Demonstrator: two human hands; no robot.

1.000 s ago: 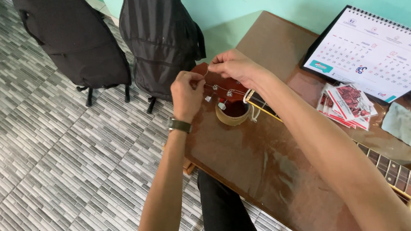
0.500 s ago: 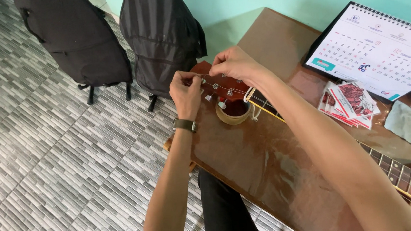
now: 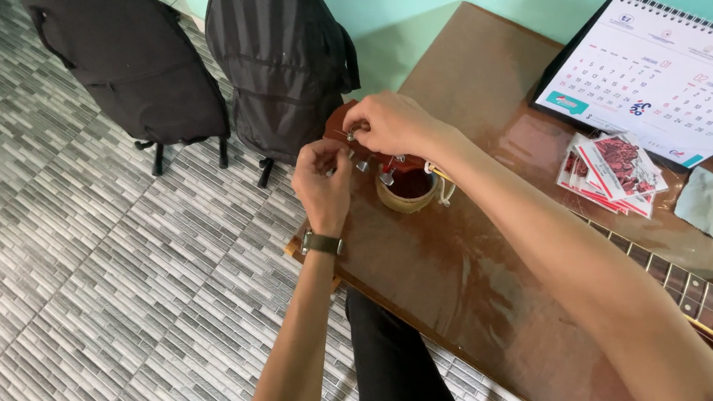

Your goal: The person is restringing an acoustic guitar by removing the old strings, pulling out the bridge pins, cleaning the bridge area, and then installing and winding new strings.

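Both at the red guitar headstock (image 3: 387,156) on the near corner of the brown table (image 3: 498,248): left hand (image 3: 323,180), watch on wrist, pinched shut on something small by the tuning pegs (image 3: 364,164), probably a string end, too fine to tell; right hand (image 3: 391,123) just above it, fingertips closed on a peg at the far edge. Best done with the pinch kept taut and steady while turning the peg slowly, wraps neat, headstock propped level on the roll of tape (image 3: 408,191) directly beneath the right hand. Nothing visible inside the roll's hollow; flat red packets (image 3: 616,171) fanned out well to the right, before a desk calendar (image 3: 664,83).
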